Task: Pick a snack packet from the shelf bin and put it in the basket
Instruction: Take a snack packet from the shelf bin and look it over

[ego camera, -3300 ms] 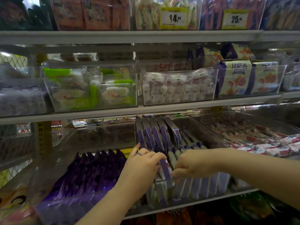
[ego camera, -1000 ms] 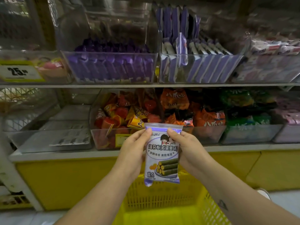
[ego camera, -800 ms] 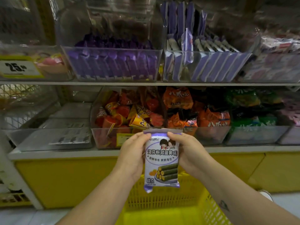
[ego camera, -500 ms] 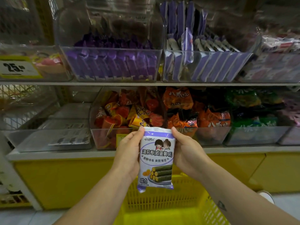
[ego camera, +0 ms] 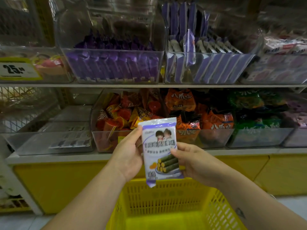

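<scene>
A white and purple snack packet [ego camera: 160, 149] with a picture of green seaweed rolls hangs upright in front of the lower shelf. My left hand [ego camera: 128, 153] grips its left edge near the top, and my right hand [ego camera: 193, 164] pinches its right edge lower down. Directly below the packet stands a yellow plastic basket [ego camera: 166, 198] with slotted walls. On the upper shelf, the clear bin [ego camera: 207, 68] holds several matching purple packets standing in rows.
Left of that bin is a clear bin of dark purple packets [ego camera: 113, 65]. The lower shelf has bins of red and orange snacks [ego camera: 144, 113] and green packets [ego camera: 254, 113]. A yellow price tag [ego camera: 16, 69] sits at the left. The yellow cabinet base [ego camera: 58, 183] runs behind the basket.
The packet was drawn out of the upper bin and brought down over the basket. In the last half second my right hand slid lower along its right edge and the packet tilted slightly.
</scene>
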A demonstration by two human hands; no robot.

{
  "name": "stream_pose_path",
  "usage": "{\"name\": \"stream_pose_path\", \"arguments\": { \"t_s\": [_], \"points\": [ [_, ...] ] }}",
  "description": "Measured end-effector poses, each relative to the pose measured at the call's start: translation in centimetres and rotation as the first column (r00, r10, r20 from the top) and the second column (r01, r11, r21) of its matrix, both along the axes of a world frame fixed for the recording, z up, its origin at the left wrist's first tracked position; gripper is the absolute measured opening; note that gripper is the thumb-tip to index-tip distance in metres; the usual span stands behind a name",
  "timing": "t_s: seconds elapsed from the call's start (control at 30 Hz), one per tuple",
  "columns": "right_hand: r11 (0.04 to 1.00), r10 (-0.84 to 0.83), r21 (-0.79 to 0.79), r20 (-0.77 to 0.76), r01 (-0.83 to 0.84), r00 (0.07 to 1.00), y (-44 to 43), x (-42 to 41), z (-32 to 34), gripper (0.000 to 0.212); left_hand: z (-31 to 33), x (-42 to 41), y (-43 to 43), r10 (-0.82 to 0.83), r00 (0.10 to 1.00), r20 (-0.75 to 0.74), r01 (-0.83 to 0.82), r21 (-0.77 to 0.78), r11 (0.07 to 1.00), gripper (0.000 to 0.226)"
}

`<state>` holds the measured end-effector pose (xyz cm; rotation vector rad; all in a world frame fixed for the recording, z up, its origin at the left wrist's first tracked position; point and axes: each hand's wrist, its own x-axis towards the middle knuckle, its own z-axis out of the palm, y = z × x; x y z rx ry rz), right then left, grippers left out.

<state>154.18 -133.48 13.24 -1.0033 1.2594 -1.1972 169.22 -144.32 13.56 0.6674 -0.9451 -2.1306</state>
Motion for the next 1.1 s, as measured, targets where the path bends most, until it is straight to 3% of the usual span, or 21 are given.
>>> {"name": "stream_pose_path", "arguments": {
  "t_s": [0.1,0.2,0.63,0.8,0.93,1.1],
  "points": [
    [0.994,-0.089,-0.043,0.197,0.099,0.976,-0.2,-0.4,1.0,0.034,0.2,0.8,0.0,-0.206,0.962,0.18,0.238,-0.175,0.955,0.045],
    [0.985,-0.15,-0.049,0.223,0.164,0.963,-0.4,-0.9,2.1,0.035,0.4,1.4,0.1,-0.339,0.906,0.255,0.389,-0.183,0.903,0.043],
    [0.985,-0.175,0.052,0.274,0.167,0.946,-0.2,-1.5,3.6,0.04,1.6,2.2,0.4,-0.346,0.912,0.222,0.396,-0.251,0.883,0.042],
    [0.975,-0.217,0.052,0.43,0.217,0.876,-0.1,-1.2,4.0,0.037,1.5,2.1,0.3,-0.18,0.963,0.2,0.248,-0.399,0.883,0.051],
    [0.965,-0.253,0.053,0.463,0.258,0.85,0.0,-1.0,4.0,0.036,1.5,2.0,0.7,0.072,0.948,0.311,0.185,-0.718,0.671,0.043],
    [0.953,-0.288,0.059,0.476,0.297,0.831,0.0,-0.2,3.9,0.038,1.6,2.1,1.3,0.362,0.904,0.226,0.047,-0.896,0.442,0.024]
  ]
}}
